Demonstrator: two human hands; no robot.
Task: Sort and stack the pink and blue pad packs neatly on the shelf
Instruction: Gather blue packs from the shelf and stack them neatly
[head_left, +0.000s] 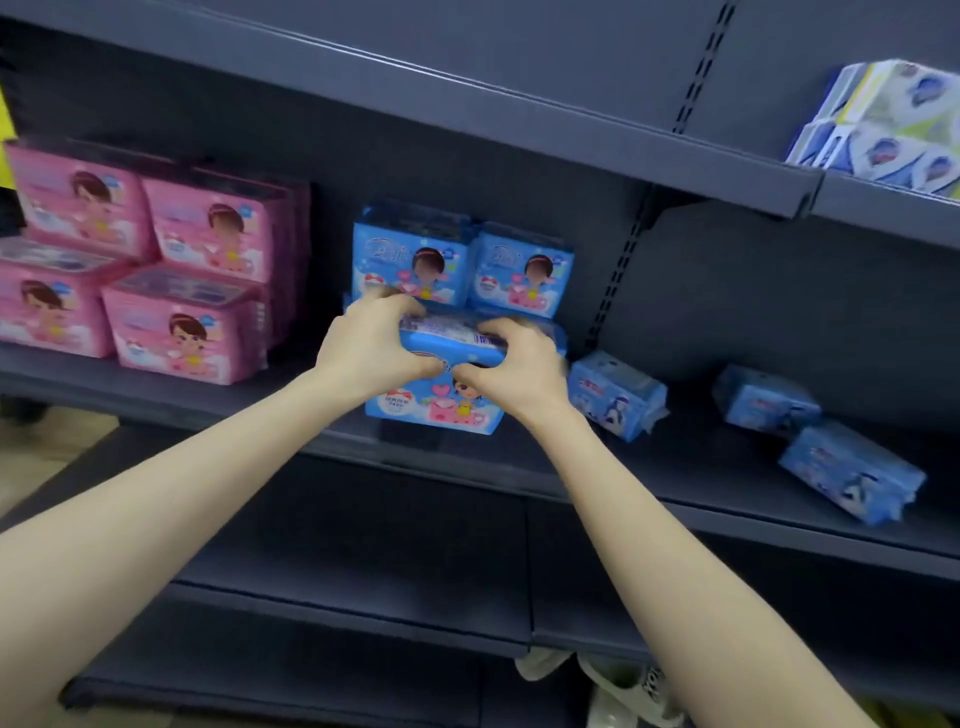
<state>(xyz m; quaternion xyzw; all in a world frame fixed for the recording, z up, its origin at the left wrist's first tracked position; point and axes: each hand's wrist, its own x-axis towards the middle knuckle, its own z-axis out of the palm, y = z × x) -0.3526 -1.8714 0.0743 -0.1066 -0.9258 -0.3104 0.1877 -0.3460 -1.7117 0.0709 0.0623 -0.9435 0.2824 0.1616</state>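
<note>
A blue pad pack (441, 402) stands at the front of the middle shelf (701, 483). My left hand (371, 348) grips its upper left corner and my right hand (511, 364) grips its upper right, fingers curled over the top edge. Behind it two more blue packs (522, 273) stand side by side on a lower row that my hands mostly hide. Pink pad packs (187, 332) are stacked two rows high at the left of the same shelf. Three loose blue packs lie to the right: one (615, 395) near my right hand, one (763, 400) farther back, one (852, 473) near the shelf's front edge.
The upper shelf at the top right holds white, blue and green tissue packs (888, 124). A dark lower shelf (363, 561) sits below my arms. White bags or wrapping (618, 691) lie on the floor at the bottom. A yellow tag (6, 135) shows at the far left.
</note>
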